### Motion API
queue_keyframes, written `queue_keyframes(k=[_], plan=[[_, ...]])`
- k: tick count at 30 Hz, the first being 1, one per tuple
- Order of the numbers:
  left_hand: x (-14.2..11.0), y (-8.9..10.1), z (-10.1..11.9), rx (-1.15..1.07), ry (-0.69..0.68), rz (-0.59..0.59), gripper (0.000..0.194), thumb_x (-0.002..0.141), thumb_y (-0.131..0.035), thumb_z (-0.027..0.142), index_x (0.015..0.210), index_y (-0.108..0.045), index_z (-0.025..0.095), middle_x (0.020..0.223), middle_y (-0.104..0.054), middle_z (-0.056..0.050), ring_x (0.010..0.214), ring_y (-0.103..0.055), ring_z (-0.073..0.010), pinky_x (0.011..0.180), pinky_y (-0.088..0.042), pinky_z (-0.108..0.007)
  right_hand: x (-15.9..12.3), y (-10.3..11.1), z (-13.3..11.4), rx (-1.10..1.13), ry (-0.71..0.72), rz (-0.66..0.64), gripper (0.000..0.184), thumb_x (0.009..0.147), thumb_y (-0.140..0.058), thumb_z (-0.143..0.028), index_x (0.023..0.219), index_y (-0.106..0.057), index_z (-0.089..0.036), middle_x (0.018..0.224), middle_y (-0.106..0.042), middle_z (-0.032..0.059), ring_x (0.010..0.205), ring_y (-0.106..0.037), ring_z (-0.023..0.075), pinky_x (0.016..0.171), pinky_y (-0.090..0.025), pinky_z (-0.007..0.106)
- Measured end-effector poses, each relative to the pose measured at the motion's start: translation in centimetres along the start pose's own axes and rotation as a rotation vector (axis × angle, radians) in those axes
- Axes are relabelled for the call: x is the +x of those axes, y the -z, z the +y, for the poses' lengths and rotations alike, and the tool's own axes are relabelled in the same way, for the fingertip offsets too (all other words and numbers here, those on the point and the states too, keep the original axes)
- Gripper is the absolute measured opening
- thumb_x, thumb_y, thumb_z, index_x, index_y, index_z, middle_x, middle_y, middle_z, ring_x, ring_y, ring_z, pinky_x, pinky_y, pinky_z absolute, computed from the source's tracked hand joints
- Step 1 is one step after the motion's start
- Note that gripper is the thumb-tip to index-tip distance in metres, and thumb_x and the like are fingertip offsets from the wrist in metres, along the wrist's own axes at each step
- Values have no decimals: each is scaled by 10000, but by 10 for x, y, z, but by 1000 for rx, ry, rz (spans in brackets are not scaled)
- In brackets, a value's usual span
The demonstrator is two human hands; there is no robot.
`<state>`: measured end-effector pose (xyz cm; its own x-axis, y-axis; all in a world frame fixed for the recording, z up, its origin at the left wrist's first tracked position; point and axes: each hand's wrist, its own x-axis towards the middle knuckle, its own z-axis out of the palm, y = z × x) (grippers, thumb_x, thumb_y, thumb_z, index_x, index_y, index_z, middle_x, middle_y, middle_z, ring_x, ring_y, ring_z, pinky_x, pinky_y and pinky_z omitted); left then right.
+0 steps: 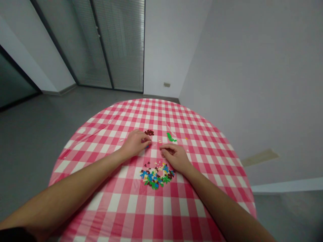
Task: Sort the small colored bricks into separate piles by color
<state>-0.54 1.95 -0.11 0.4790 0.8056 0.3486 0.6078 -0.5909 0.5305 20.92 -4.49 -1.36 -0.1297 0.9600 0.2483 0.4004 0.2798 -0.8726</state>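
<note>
My left hand (135,144) rests on the table with its fingers curled and thumb and fingertips close together. Whatever they hold, if anything, is too small to make out. A bit of blue (146,147) shows under its thumb, and a small cluster of dark brown bricks (149,132) lies just beyond its fingers. Across a short gap, my right hand (178,158) has its fingertips pinched, their contents hidden. Between the hands and nearer to me spreads a pile of mixed toy bricks (155,177) in blue, green, brown, yellow and cream.
Green bricks (170,137) lie together beyond my right hand, with a yellow piece (186,138) farther right. A few pale pieces (159,141) are scattered between the hands. The round table wears a red-and-white checked tablecloth (121,208). Behind stand glass doors (118,47) and white walls.
</note>
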Motion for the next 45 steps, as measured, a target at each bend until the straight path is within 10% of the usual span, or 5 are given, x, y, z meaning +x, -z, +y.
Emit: queue_keyframes(k=[7, 27, 36, 45], plan=[[10, -7, -26, 195, 76, 20, 214, 862, -578, 276, 855, -784, 219, 808, -736, -66, 777, -578, -229, 769, -372, -400, 1, -1, 4, 6, -46, 2, 194, 790, -605, -226, 898, -761, -184, 794, -752, 60, 637, -658, 158, 583, -526, 266], [2, 1, -11, 322, -13, -50, 347, 906, -508, 204, 1199, -689, 247, 960, -642, -93, 929, -503, -274, 818, -371, -407, -1, -1, 7, 57, -119, -43, 219, 810, -614, -267, 949, -748, -163, 656, -682, 44, 529, -601, 153, 504, -476, 263], [-13, 34, 26, -9, -418, -578, 118, 858, -637, 158, 855, -727, 235, 896, -716, -9, 912, -620, -185, 871, -408, -330, 1, -2, 12, 23, -96, -27, 210, 811, -615, -240, 951, -756, -171, 641, -672, 26, 528, -574, 134, 499, -448, 242], [-17, 29, 30, -14, -412, -607, 182, 808, -626, 95, 749, -708, 247, 821, -732, 28, 838, -633, -172, 831, -402, -318, 1, -2, 12, 35, -89, -23, 202, 803, -624, -249, 944, -754, -186, 676, -691, 31, 556, -593, 140, 523, -479, 250]])
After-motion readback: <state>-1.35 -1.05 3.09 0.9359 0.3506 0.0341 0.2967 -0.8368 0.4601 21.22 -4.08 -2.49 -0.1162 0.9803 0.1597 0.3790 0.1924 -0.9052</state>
